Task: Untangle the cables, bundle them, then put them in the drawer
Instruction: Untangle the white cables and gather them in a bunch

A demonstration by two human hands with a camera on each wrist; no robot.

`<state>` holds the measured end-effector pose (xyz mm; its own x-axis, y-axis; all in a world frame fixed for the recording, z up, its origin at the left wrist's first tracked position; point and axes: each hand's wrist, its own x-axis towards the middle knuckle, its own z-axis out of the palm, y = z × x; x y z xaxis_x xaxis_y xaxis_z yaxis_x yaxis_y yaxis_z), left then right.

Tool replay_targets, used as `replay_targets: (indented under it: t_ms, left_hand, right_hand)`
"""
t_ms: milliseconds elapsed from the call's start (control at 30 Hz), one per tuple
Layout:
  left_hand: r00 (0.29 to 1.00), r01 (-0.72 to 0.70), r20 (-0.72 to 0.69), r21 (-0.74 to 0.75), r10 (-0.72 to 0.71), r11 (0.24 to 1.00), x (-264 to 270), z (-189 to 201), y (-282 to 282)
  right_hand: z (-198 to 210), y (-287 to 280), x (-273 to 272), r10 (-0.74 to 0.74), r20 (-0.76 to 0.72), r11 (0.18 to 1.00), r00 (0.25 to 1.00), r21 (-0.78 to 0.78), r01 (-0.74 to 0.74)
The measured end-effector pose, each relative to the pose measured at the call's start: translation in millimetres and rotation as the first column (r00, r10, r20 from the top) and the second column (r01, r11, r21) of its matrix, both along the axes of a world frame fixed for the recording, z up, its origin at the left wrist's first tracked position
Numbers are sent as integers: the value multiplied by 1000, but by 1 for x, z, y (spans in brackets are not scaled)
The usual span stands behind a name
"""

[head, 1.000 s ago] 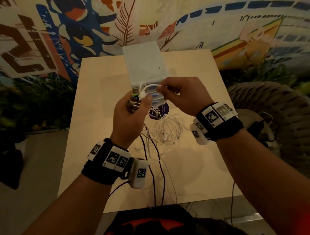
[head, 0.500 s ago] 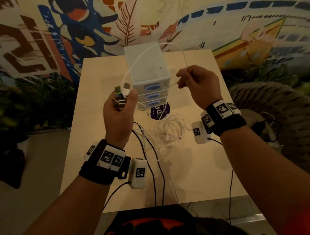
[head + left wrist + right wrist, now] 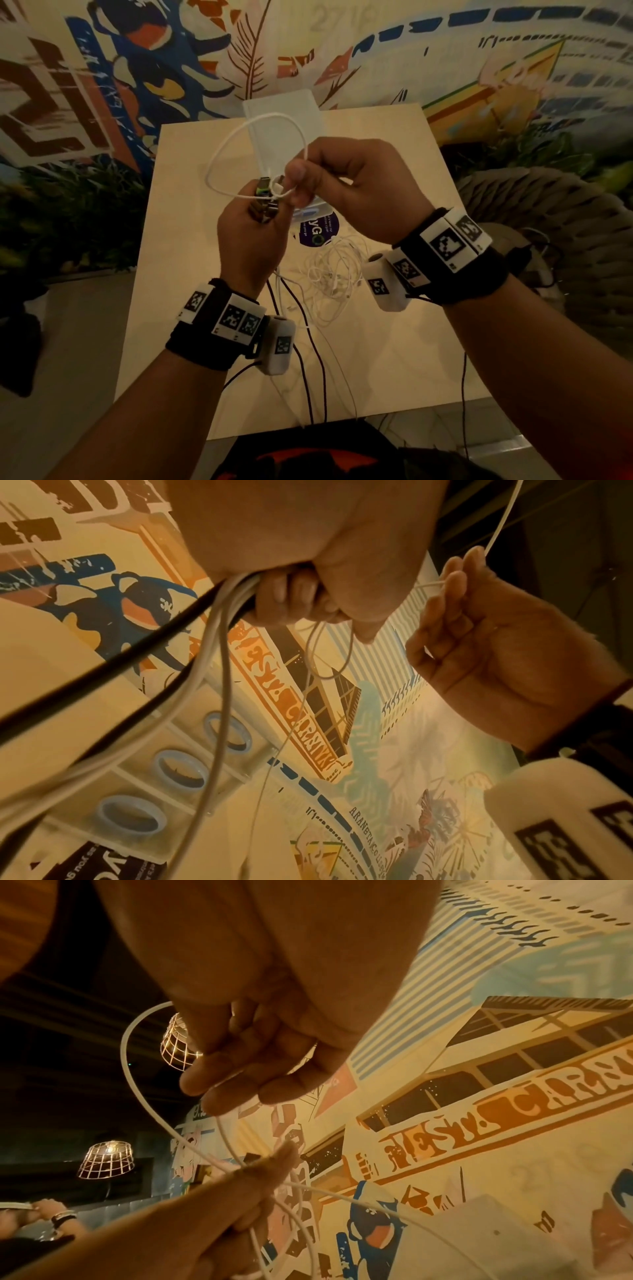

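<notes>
Bundling step: left hand (image 3: 251, 236) fisted around a bunch of plugs (image 3: 265, 202) and cable ends. Right hand (image 3: 346, 192) pinches a white cable (image 3: 219, 156), its loop arcing above both hands. Next: lay that loop into the left fist without slipping. Tangle (image 3: 329, 274) sits below the right wrist; drawer unit (image 3: 274, 137) beyond the hands, shut. Purple sticker (image 3: 315, 234) reads "yGO"; wall: "ARANETA".

The right hand (image 3: 356, 192) is coming back from its raised, apart position toward the left hand (image 3: 250, 240), laying the white cable (image 3: 219, 157) into a loop over the plugs (image 3: 265, 202) gripped there, above the table's far edge.
</notes>
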<state>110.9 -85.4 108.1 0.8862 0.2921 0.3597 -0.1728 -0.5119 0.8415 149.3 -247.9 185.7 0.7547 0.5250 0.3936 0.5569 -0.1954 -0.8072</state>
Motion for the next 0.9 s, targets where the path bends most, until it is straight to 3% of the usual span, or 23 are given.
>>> replay_targets:
  t_ms: [133, 233, 367, 433, 533, 700, 800, 900]
  left_hand:
    - [999, -1, 40, -125, 7, 992, -3, 0, 3]
    - [993, 116, 15, -256, -116, 960, -7, 11, -1]
    - [967, 234, 2, -403, -255, 885, -11, 20, -7]
    - [963, 258, 15, -326, -268, 910, -11, 18, -7]
    - [968, 253, 16, -82, -252, 964, -8, 3, -3]
    - [998, 20, 56, 246, -35, 969, -11, -9, -3]
    - [992, -2, 125, 226, -27, 974, -12, -5, -8]
    - [999, 28, 45, 22, -29, 999, -14, 5, -11]
  right_hand:
    - [-1, -2, -3, 89, -71, 996, 994, -18, -90]
    - [-2, -5, -3, 140, -158, 990, 977, 24, -138]
    - [-13, -11, 3, 98, -215, 995, 972, 33, -93]
    - [-20, -12, 2, 53, -203, 998, 978, -7, -56]
    - [-22, -10, -4, 32, -203, 999, 979, 2, -32]
    - [-6, -8, -12, 101, -356, 992, 929, 107, -67]
    - [-3, -8, -19, 185, -391, 981, 902, 128, -146]
    - [-9, -13, -21, 203, -373, 977, 905, 135, -164]
